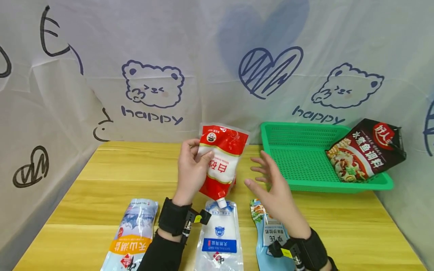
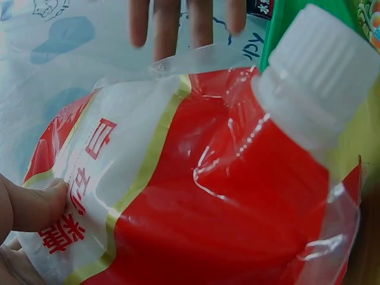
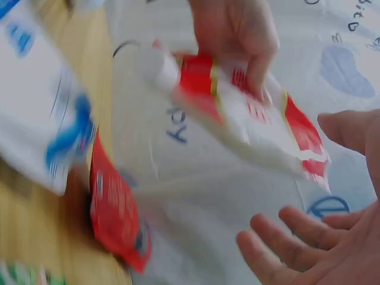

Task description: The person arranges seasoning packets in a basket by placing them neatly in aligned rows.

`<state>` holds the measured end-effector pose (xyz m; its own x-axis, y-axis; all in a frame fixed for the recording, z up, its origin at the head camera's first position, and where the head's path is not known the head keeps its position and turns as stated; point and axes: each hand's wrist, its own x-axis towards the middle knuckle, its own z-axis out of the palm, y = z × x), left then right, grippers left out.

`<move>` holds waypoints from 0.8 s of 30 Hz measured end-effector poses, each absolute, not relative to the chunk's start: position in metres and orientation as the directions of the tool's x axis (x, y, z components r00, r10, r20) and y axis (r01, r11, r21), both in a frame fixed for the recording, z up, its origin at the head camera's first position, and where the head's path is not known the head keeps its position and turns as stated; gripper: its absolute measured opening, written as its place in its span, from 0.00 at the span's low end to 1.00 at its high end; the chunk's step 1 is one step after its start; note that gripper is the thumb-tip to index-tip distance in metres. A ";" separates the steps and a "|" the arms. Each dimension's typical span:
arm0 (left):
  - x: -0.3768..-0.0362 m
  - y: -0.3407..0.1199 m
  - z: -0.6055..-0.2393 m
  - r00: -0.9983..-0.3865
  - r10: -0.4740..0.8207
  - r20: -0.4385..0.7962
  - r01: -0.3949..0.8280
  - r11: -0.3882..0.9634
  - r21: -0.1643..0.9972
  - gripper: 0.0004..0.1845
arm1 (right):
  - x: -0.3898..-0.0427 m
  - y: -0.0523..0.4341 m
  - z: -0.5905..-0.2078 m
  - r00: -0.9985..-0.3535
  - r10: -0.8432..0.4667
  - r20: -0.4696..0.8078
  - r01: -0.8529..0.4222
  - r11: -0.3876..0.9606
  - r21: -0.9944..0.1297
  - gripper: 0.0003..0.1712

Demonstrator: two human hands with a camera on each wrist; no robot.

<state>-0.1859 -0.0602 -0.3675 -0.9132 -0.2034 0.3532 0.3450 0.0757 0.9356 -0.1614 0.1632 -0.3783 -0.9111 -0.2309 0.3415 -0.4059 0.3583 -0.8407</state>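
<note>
Left hand: my left hand (image 1: 190, 171) gripped the red pouch (image 1: 220, 165) by its side, thumb across the white front panel and fingers curled behind.
Thumb close-up: in the left wrist view I saw the thumb (image 2: 32, 205) pressed on the pouch's printed panel.
Right hand: my right hand (image 1: 271, 186) hung just beside the pouch, fingers spread and loose, holding nothing and not touching it.
Red pouch: it was up off the table, upside down, with its white cap (image 1: 221, 203) at the bottom, just above the blue-label pouch (image 1: 220, 237).
Cap: ribbed and white in the left wrist view (image 2: 317, 68); I could not tell whether it was screwed tight.
Table: three flat pouches lay along the near edge of the wooden table (image 1: 112, 177), the mountain-print pouch (image 1: 130, 235) to the left, the blue-label one in the middle, a light-blue pouch (image 1: 268, 229) partly under my right forearm.
Basket: a green basket (image 1: 305, 158) stood at the far right, well apart from my left hand.
Dark bag: a dark seasoning bag (image 1: 366, 150) leaned tilted over the basket's right rim.
</note>
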 end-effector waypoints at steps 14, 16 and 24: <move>-0.184 -0.054 -0.367 -0.922 -0.173 0.345 0.340 0.062 0.939 0.24 | -0.180 0.116 -0.377 -0.963 -0.259 0.074 -0.082 0.021 -0.996 0.38; -0.183 -0.055 -0.367 -0.925 -0.169 0.340 0.335 0.059 0.940 0.24 | -0.180 0.116 -0.379 -0.967 -0.246 0.071 -0.082 0.035 -0.996 0.35; -0.185 -0.062 -0.366 -0.943 -0.103 0.315 0.307 0.086 0.948 0.24 | -0.180 0.121 -0.382 -0.979 -0.182 0.095 -0.109 0.072 -0.991 0.30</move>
<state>-0.1846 -0.0621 -0.3662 -0.9435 -0.1029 0.3151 0.3072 0.0856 0.9478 -0.1803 0.1211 -0.3821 -0.9788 -0.1816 0.0947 -0.1093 0.0720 -0.9914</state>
